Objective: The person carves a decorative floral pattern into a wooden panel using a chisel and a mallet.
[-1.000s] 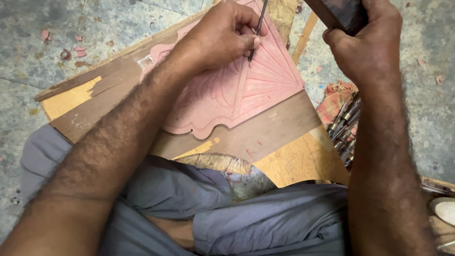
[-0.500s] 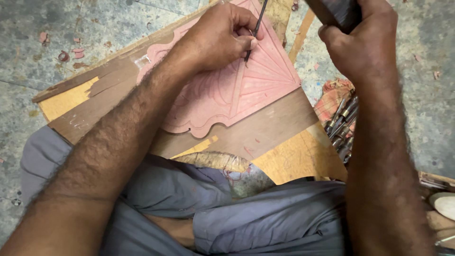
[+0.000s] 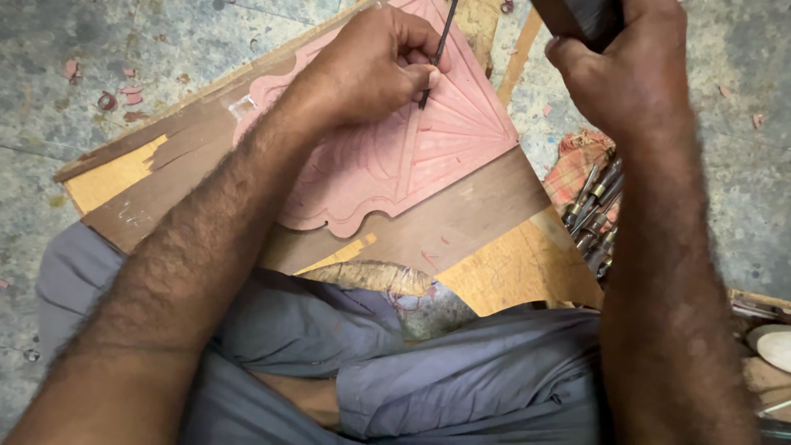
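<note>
Concrete floor [image 3: 99, 49], wooden board: left hand [image 3: 371, 66] pinches thin dark metal chisel [image 3: 437, 49] on pink carved fan-pattern panel [image 3: 395, 156], right hand [image 3: 626, 78] fisted round dark mallet [image 3: 589, 12]; mid-carving, next strike needs square aim.

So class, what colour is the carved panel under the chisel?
Pink, the carved panel; head view shows it best.

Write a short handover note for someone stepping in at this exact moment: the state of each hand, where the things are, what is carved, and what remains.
Left hand: pinches a thin chisel, tip on the pink carved panel.
Right hand: grips a dark mallet raised above.
Panel lies on a wooden board over the lap; spare chisels lie at right on a cloth.
Done: scalloped edge and fan ribs cut.
Left: the groove at the chisel tip looks unfinished.
</note>
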